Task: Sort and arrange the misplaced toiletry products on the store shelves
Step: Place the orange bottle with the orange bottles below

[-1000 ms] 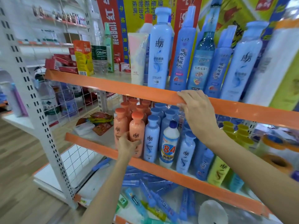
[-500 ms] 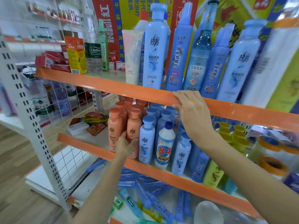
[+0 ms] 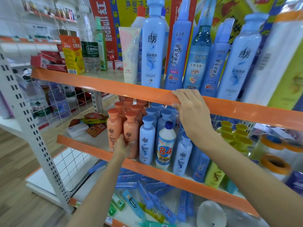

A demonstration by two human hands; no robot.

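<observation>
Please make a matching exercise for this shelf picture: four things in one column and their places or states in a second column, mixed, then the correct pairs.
Things:
1. left hand
2. right hand
3. white 84 disinfectant bottle
4. pink-and-white tube

Places or states:
A. stands on the top shelf, left of the tall blue bottles
B. holds the orange rail of the top shelf
C. grips a front orange bottle on the middle shelf
D. stands among the small blue bottles on the middle shelf

Pairs: 1-C, 2-B, 3-D, 4-A
</observation>
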